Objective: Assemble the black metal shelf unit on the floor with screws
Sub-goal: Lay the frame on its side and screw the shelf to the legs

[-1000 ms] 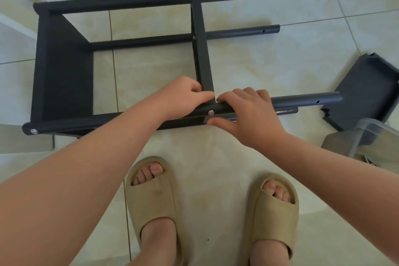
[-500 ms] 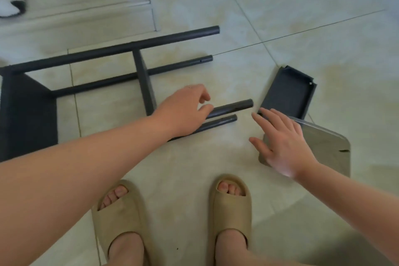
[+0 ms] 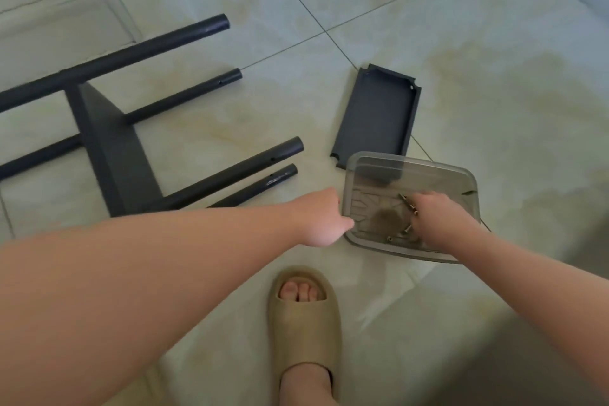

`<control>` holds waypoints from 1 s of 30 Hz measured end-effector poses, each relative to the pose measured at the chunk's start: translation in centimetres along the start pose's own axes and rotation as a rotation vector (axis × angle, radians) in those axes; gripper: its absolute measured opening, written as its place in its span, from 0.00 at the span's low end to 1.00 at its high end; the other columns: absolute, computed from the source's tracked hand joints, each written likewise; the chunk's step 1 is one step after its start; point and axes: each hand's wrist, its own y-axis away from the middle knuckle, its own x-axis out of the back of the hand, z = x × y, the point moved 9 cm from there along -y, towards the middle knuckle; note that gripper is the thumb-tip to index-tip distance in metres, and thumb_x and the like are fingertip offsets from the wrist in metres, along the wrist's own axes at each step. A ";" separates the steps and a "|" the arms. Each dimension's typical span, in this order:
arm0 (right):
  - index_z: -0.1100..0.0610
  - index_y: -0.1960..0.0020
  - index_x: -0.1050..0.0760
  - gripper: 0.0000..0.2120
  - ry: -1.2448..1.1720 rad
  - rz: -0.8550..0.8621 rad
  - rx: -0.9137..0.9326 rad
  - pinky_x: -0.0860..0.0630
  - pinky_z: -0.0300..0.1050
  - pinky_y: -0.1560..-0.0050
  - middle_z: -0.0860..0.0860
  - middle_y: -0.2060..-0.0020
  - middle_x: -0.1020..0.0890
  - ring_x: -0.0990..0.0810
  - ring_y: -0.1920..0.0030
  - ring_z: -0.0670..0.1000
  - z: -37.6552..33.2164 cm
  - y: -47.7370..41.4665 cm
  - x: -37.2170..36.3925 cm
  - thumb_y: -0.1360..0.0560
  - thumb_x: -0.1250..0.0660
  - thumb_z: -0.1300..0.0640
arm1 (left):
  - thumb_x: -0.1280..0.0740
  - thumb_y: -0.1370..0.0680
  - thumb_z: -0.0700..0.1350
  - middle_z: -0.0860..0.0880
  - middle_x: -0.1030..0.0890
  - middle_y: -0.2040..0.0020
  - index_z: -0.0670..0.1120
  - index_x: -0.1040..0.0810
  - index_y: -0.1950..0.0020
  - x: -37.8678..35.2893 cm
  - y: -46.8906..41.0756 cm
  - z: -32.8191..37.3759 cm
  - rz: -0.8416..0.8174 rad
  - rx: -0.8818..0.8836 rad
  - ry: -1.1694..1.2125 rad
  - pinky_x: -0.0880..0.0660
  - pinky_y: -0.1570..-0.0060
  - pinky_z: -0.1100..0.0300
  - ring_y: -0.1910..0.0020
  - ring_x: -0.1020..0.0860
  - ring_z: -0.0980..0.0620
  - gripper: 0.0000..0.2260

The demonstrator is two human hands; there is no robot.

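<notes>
While the shelf frame point(image 3: 115, 155) lies sideways on the floor tiles point(image 3: 428, 26):
Screws point(image 3: 408, 227): in clear tub point(image 3: 461, 181) (loose shelf panel point(image 3: 375, 112) just behind).
Right hand point(image 3: 435, 217): fingers curled, reaching among screws; grip unclear.
Left hand point(image 3: 321, 222): against tub's rim; grip hidden.

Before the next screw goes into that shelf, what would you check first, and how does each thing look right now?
1. Right hand inside the clear plastic container: ok.
2. Screws present in the container: ok.
3. Screw actually pinched between fingers: cannot tell.
4. Left hand at the container's rim to steady it: ok.
5. Screw holes showing near the tube ends of the shelf frame: ok.
6. Loose shelf panel fitted to the frame: not ok, lying apart.
</notes>
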 end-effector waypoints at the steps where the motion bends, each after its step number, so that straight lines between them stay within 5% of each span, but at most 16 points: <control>1: 0.55 0.32 0.26 0.16 0.026 -0.026 -0.002 0.27 0.47 0.51 0.56 0.40 0.21 0.21 0.43 0.59 0.3 -0.4 -0.5 0.19 0.40 0.59 | 0.40 0.16 0.52 0.46 0.21 0.49 0.45 0.36 0.26 -0.5 -0.7 0.0 0.006 0.017 0.072 0.25 0.55 0.57 0.50 0.20 0.46 0.20; 6: 0.51 0.32 0.25 0.18 0.125 -0.188 0.145 0.23 0.48 0.42 0.52 0.39 0.19 0.20 0.41 0.55 -0.9 -1.9 -3.4 0.21 0.33 0.58 | 0.40 0.16 0.47 0.50 0.22 0.51 0.51 0.32 0.45 -1.4 -2.8 -0.4 0.103 0.007 0.356 0.26 0.67 0.64 0.57 0.17 0.51 0.02; 11: 0.53 0.35 0.26 0.16 0.223 -0.266 0.235 0.24 0.48 0.43 0.53 0.40 0.19 0.21 0.41 0.56 -2.6 -2.8 -4.8 0.23 0.32 0.55 | 0.39 0.16 0.46 0.51 0.21 0.54 0.54 0.33 0.55 -1.4 -3.3 -0.5 0.112 -0.035 0.372 0.24 0.63 0.62 0.62 0.16 0.53 0.09; 17: 0.50 0.51 0.30 0.06 0.253 -0.252 0.301 0.27 0.45 0.52 0.52 0.46 0.19 0.21 0.46 0.55 -3.8 -3.3 -5.4 0.23 0.36 0.60 | 0.38 0.16 0.47 0.48 0.19 0.52 0.52 0.31 0.52 -1.5 -3.6 -0.8 0.106 -0.030 0.382 0.22 0.61 0.60 0.63 0.15 0.53 0.05; 21: 0.53 0.45 0.26 0.08 0.151 -0.166 0.258 0.29 0.43 0.53 0.49 0.51 0.23 0.21 0.46 0.56 -3.3 -2.9 -4.4 0.24 0.35 0.57 | 0.37 0.17 0.48 0.49 0.19 0.54 0.52 0.30 0.51 -1.2 -3.3 -1.0 0.114 -0.016 0.390 0.22 0.60 0.60 0.61 0.16 0.52 0.04; 25: 0.53 0.54 0.27 0.04 -0.042 -0.007 0.221 0.24 0.46 0.56 0.49 0.58 0.21 0.22 0.56 0.54 -3.2 -1.3 -1.2 0.26 0.32 0.57 | 0.37 0.18 0.54 0.50 0.20 0.49 0.50 0.32 0.33 -0.2 -2.1 -1.5 0.137 0.046 0.335 0.23 0.48 0.54 0.49 0.19 0.50 0.16; 30: 0.55 0.54 0.23 0.04 -0.298 0.240 0.370 0.27 0.36 0.56 0.48 0.59 0.21 0.22 0.58 0.49 -7.0 3.4 6.9 0.26 0.30 0.62 | 0.42 0.17 0.50 0.43 0.19 0.47 0.44 0.25 0.41 3.6 0.0 -1.7 0.272 0.089 0.474 0.21 0.47 0.49 0.54 0.20 0.49 0.12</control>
